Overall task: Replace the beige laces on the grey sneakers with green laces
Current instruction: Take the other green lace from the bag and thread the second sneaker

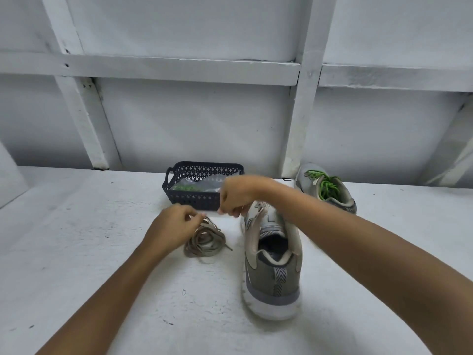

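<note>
Basket (190,201) behind right hand (238,195), beige laces (204,243) coiled — green-laced sneaker (332,198) beyond.

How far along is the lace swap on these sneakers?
Done: the far sneaker wears green laces; the beige laces lie coiled beside the near sneaker, which shows no lace. In hand: the left hand pinches at that coil; the right hand pinches something pale, too blurred to name. Left: lacing the near sneaker, likely from the green bundle in the basket.
</note>
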`<state>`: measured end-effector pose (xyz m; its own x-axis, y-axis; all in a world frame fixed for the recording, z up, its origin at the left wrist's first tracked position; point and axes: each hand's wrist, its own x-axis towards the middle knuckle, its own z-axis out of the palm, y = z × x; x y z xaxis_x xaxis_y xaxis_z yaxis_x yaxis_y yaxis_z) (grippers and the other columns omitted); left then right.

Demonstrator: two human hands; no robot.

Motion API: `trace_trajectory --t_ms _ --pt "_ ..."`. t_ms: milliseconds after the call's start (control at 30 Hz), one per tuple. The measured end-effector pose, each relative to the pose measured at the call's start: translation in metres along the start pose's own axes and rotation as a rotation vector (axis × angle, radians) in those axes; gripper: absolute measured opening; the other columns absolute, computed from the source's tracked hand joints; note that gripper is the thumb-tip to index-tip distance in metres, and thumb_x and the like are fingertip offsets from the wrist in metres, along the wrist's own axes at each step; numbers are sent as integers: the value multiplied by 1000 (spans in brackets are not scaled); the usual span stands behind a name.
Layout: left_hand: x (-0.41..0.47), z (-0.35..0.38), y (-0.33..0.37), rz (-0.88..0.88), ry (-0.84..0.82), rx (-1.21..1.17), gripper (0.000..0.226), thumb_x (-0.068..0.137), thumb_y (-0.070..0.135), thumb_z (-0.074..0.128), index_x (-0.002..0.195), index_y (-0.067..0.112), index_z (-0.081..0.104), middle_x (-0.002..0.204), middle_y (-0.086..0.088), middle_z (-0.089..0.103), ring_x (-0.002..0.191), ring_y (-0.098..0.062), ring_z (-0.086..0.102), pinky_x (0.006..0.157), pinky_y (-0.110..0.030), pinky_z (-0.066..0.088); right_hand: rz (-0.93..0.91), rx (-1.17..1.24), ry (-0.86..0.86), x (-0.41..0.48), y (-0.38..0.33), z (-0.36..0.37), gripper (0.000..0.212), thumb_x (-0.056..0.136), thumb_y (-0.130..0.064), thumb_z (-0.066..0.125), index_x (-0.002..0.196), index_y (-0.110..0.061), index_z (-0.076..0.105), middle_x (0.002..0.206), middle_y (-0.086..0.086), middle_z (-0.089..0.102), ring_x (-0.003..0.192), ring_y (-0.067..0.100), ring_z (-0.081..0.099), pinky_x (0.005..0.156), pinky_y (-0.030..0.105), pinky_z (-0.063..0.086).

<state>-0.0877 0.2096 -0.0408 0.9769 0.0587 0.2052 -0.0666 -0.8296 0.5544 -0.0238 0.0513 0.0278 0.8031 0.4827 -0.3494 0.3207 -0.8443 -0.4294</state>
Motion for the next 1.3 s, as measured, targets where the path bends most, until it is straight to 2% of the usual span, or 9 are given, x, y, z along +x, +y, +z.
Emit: trace_trajectory --t_ms 133,233,433,533,667,900,1067,1200,1300 --pt "22 -11 32 77 101 -81 22 93 28 56 93 12 71 84 3 61 80 -14 56 69 -26 39 17 174 206 -11 16 -40 14 90 -9 60 94 4 66 71 7 64 59 14 60 57 21 55" --pt "50 -11 54 109 45 -94 21 92 29 55 95 14 70 88 1 64 82 -15 57 70 -26 38 95 248 335 -5 32 -49 21 90 -11 62 95 9 65 70 10 62 56 17 57 61 26 55" --pt "100 3 71 45 -95 -161 26 93 24 55 98 4 71 98 -12 69 88 -24 61 78 -30 46 247 254 302 10 39 -31 39 94 -34 55 70 -4 53 63 7 56 52 17 53 54 25 49" --pt "113 11 68 -6 -124 -205 24 92 19 55 94 0 70 92 -17 69 75 -22 56 73 -31 47 254 211 296 15 37 -20 36 92 -29 59 66 -6 53 60 6 56 47 16 51 48 22 46" --pt "115 18 66 -64 -177 -249 20 93 15 52 94 4 69 80 -7 63 64 -15 53 61 -26 43 241 199 315 20 37 -13 30 87 -11 58 58 -4 53 57 8 55 45 18 47 45 22 43" --pt "119 10 72 -118 -210 -460 20 96 19 50 90 2 59 69 -6 55 57 -14 50 45 -18 45 96 647 527 15 40 -9 18 88 -4 51 72 -12 50 68 7 60 59 17 61 53 24 54" --pt "120 -4 85 -128 -213 -636 32 91 38 59 89 6 55 77 -7 58 67 -18 57 58 -23 52 -105 655 672 -1 37 -3 18 87 -9 56 70 -16 53 72 7 65 76 27 70 77 43 58" --pt "115 -12 97 -139 -236 -723 19 91 10 59 73 4 54 70 -9 55 56 -16 60 50 -21 51 -177 505 695 -19 44 3 22 87 -16 62 68 -22 54 80 7 67 83 26 67 80 44 56" --pt "105 -13 106 -168 -247 -865 20 90 -2 55 71 4 54 68 -9 56 46 -12 60 46 -20 51 -167 698 642 -33 45 1 17 93 -22 56 77 -17 55 82 6 66 81 24 68 75 38 57"
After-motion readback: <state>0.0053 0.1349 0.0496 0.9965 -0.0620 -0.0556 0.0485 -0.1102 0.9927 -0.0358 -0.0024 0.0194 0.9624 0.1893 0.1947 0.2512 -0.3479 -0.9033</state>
